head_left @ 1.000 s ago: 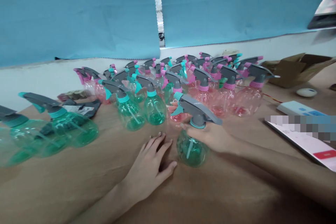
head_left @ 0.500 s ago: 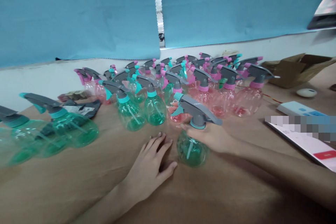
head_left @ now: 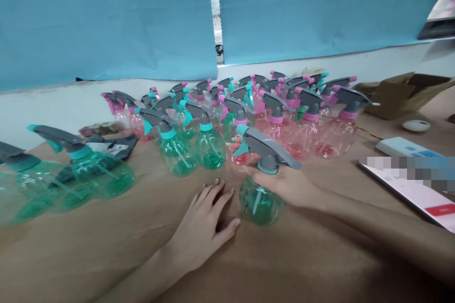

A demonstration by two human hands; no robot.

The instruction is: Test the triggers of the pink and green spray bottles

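My right hand [head_left: 284,184] is wrapped round the neck of a green spray bottle [head_left: 259,203] with a grey and teal trigger head, which stands upright on the brown table [head_left: 106,246]. My left hand [head_left: 204,227] lies flat on the table just left of that bottle, fingers stretched out and holding nothing. Behind them stand several green and pink spray bottles [head_left: 209,142] in a cluster.
Two larger green spray bottles [head_left: 92,170] are at the left edge. A dark packet [head_left: 117,147] lies behind them. At the right are a white and blue card [head_left: 408,147], a white sheet [head_left: 419,194], a white oval object [head_left: 415,125] and an open cardboard box [head_left: 398,92].
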